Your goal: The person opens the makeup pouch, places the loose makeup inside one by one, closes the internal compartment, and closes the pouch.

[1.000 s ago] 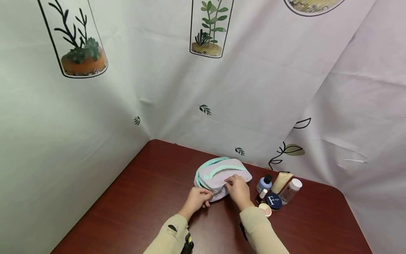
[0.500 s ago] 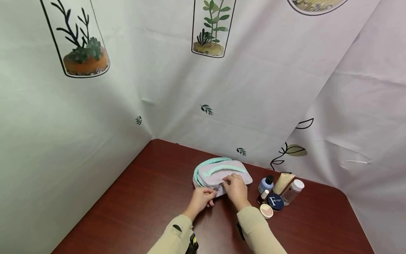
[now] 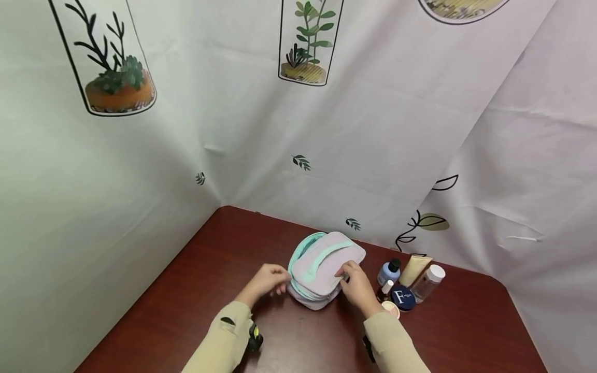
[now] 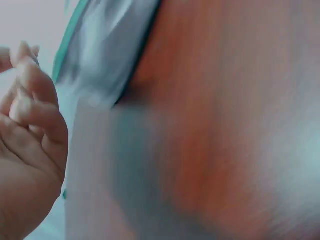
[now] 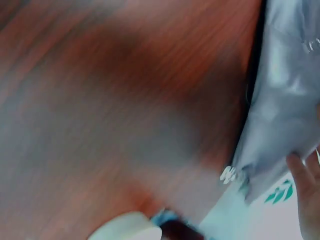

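Note:
A lilac cosmetic bag [image 3: 322, 269] with a mint handle and mint trim lies near the table's back edge. Its lid is parted from the base along the left side, where the mint edge shows. My right hand [image 3: 356, 287] holds the bag's front right edge between thumb and fingers; in the right wrist view its thumb [image 5: 300, 172] lies against the bag's side. At the bag's left edge is my left hand [image 3: 266, 282], fingers loosely bent. In the left wrist view that hand [image 4: 32, 145] appears to hold nothing, and the bag [image 4: 107, 50] is blurred beyond it.
Right of the bag stand a blue bottle [image 3: 389, 271] with a black cap, a cream tube [image 3: 414, 270], a white-capped clear bottle [image 3: 428, 284], a small white-capped bottle [image 3: 385, 291], a dark round jar [image 3: 403, 298] and a round palette [image 3: 391, 310]. A patterned cloth [image 3: 261, 155] hangs behind the table [image 3: 205, 290].
My left hand has moved left, away from the bag's front to its left edge. The bag has turned, its front left corner now nearer me. My right hand has shifted slightly right.

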### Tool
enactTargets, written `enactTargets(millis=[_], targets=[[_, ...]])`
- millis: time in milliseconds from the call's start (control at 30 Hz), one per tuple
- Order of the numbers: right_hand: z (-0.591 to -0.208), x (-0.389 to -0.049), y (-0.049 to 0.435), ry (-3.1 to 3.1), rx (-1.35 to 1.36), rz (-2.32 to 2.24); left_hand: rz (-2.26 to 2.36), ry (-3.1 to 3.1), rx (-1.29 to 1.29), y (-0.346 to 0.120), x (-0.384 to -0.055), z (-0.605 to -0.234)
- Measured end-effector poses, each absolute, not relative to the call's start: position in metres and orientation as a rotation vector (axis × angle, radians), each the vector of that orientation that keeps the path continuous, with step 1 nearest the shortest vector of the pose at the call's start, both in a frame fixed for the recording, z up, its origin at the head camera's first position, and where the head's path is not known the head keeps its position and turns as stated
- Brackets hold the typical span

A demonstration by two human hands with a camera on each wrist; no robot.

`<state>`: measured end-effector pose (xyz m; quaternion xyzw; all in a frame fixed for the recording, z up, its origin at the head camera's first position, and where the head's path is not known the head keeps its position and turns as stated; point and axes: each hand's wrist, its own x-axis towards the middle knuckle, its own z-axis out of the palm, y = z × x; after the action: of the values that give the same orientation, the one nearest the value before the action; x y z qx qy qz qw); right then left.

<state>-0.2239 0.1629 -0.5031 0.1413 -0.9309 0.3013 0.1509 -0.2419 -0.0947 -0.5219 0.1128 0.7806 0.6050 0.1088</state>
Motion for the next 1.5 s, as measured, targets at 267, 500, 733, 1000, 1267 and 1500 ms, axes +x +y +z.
enactTargets(millis=[267,500,733,1000,1267,1500], targets=[[-0.491,-0.208,0.155,-2.84,0.385,0.623,1.491,2.646,0.6,-0.092,-0.257,-0.516],[-0.499,-0.193,0.132,-2.921,0.476,0.344,1.495,2.632,0.52,-0.084,-0.252,-0.518],[-0.497,-0.194,0.144,-2.828,0.484,0.402,1.391,2.745,0.572,-0.084,-0.255,-0.522],[-0.501,-0.194,0.138,-2.87,0.272,0.339,1.028,2.923,0.746,-0.076,-0.255,-0.525],[-0.496,-0.2,0.138,-2.936,0.237,0.541,0.461,3.025,0.987,-0.069,-0.25,-0.518],[-0.491,-0.209,0.148,-2.951,0.252,0.401,0.074,3.118,1.38,-0.051,-0.243,-0.505]])
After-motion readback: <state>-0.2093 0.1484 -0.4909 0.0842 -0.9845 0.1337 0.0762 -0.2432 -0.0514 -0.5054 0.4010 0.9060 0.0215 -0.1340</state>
